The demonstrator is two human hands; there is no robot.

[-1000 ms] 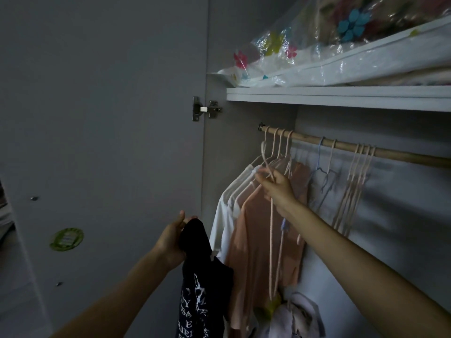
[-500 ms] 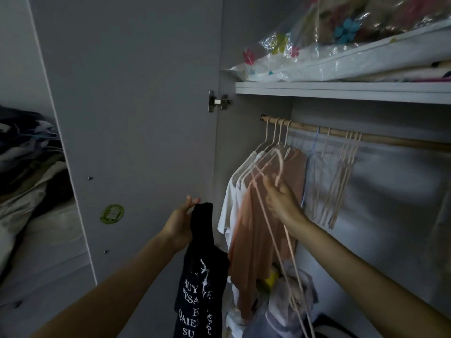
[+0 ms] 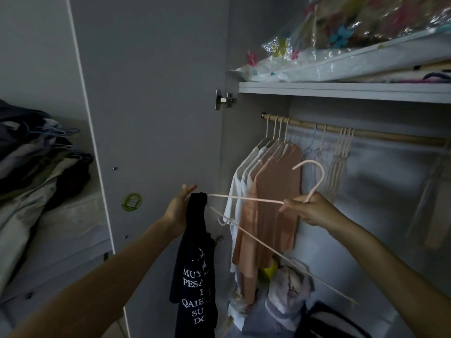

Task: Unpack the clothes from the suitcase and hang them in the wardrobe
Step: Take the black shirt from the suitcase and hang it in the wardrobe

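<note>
My left hand [image 3: 179, 208] holds up a black T-shirt [image 3: 196, 276] with white lettering, gripping it near the top; the shirt hangs down in front of the open wardrobe. A pale pink hanger [image 3: 246, 198] is in my right hand [image 3: 308, 208], gripped at the base of its hook. One hanger arm points left and touches the top of the black shirt. Behind, a wooden rail [image 3: 366, 134] carries white shirts [image 3: 240, 176] and a peach shirt [image 3: 275, 191] on hangers, plus several empty hangers [image 3: 340, 157].
The wardrobe door [image 3: 151, 118] stands open on the left. A shelf [image 3: 341, 91] above the rail bears bagged bedding [image 3: 353, 37]. Bags and clothes [image 3: 288, 286] are heaped on the wardrobe floor. A pile of clothes [image 3: 34, 162] with hangers lies on a bed at far left.
My right hand has taken the pink hanger off the rail, lowered it and swung it level toward the black shirt. My view shifted left, showing the bed pile.
</note>
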